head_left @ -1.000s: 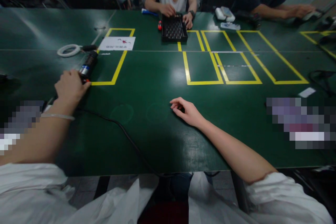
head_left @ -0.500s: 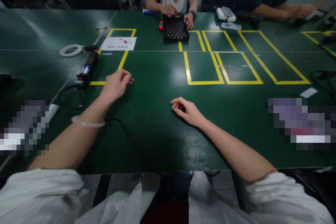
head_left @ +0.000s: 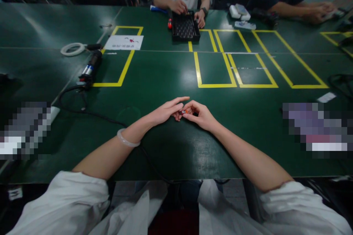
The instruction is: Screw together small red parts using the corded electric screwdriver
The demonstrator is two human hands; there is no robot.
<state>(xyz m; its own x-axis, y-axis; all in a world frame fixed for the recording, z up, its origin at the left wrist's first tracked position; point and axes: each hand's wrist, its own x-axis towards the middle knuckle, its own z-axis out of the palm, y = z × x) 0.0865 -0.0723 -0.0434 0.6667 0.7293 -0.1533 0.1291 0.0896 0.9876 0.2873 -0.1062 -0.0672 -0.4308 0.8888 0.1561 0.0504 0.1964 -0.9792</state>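
Both hands meet just above the green table at its middle. A small part, orange-red with a dark and silvery end point(head_left: 183, 111), shows between the fingertips; its kind is too small to make out. My left hand point(head_left: 167, 111) has its thumb and curled fingers closed on the part, its index finger stretched out above. My right hand point(head_left: 202, 115) pinches the part's other side with thumb and fingers. The fingers partly hide it.
An electric screwdriver point(head_left: 89, 68) with a black cord lies at the left, beside a white coil point(head_left: 72, 49) and a paper sheet point(head_left: 124, 42). Yellow tape rectangles point(head_left: 217, 86) mark the table point(head_left: 171, 154). Across it, a co-worker's hands are at a black tray point(head_left: 185, 38).
My left hand has moved right and toward me from near the screwdriver to meet my right hand. The small part now shows between them. My right hand has hardly moved.
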